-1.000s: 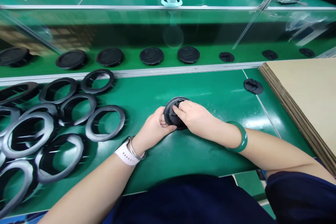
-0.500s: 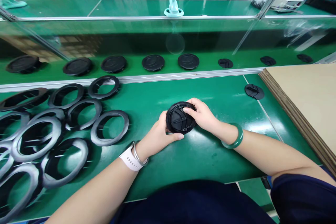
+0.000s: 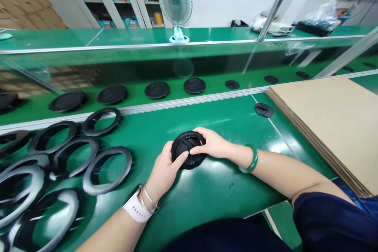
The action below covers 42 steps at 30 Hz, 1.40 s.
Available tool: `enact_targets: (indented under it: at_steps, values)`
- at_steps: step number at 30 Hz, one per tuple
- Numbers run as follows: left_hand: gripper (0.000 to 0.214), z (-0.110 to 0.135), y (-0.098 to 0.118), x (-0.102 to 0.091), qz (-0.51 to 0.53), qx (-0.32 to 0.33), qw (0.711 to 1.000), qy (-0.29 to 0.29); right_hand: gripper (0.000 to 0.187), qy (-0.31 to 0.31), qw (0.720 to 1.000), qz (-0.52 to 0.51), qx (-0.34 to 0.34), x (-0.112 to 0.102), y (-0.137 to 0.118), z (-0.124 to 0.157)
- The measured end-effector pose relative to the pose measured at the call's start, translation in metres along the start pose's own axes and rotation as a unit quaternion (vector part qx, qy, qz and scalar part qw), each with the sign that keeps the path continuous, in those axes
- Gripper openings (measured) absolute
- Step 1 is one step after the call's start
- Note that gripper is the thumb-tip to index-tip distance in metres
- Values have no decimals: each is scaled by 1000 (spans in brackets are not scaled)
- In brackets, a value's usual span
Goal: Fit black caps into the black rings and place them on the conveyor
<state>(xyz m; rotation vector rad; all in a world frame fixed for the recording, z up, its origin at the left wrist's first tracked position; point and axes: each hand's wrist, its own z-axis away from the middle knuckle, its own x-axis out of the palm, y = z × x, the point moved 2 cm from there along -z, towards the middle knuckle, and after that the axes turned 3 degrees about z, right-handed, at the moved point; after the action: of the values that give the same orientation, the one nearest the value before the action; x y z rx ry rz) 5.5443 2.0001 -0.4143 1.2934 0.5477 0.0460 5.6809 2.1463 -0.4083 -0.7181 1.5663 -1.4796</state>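
Observation:
Both of my hands hold a round black plastic piece (image 3: 191, 141), made of a thick outer ring with a ribbed disc inside it. My left hand (image 3: 163, 170) grips its left rim, thumb lying on the disc face. From the upper right, my right hand (image 3: 212, 143) curls over the far rim and also presses its thumb on the face. The two thumb tips nearly meet near the middle. The fingers under the piece are hidden. To the left lies a loose black ring (image 3: 89, 183); a small black disc with a raised bar (image 3: 264, 110) lies to the right.
Several more black rings (image 3: 97, 147) cover the table's left side. On the green strip behind the metal rail stand black round assemblies (image 3: 157, 90) and small discs (image 3: 232, 84). Stacked cardboard sheets (image 3: 321, 106) lie at right. A fan (image 3: 176, 4) stands on the far ledge.
My view has swung right and up. My left thumb has moved from the near rim up onto the disc face, and my right thumb has shifted toward the middle of it.

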Motion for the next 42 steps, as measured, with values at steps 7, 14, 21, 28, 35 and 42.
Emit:
enact_targets:
  at_steps: [7,14,21,28,35,42]
  values:
    - [45,0,-1,1,26,9,1000,10,39,80,995,53,-8,11,2,7]
    - [79,-1,5,5,226,-27,971,-70,21,211,977,-34,10,-74,10,-71]
    - [73,-4,0,4,198,-19,975,-98,39,406,911,70,22,-185,16,-143]
    - [66,-3,-7,5,187,-24,975,-118,50,312,896,315,-24,-192,39,-158]
    - [59,-3,-7,6,182,-31,974,-130,47,372,825,419,71,-238,60,-143]
    - [31,5,9,3,74,29,992,-102,5,434,804,395,91,-270,69,-123]
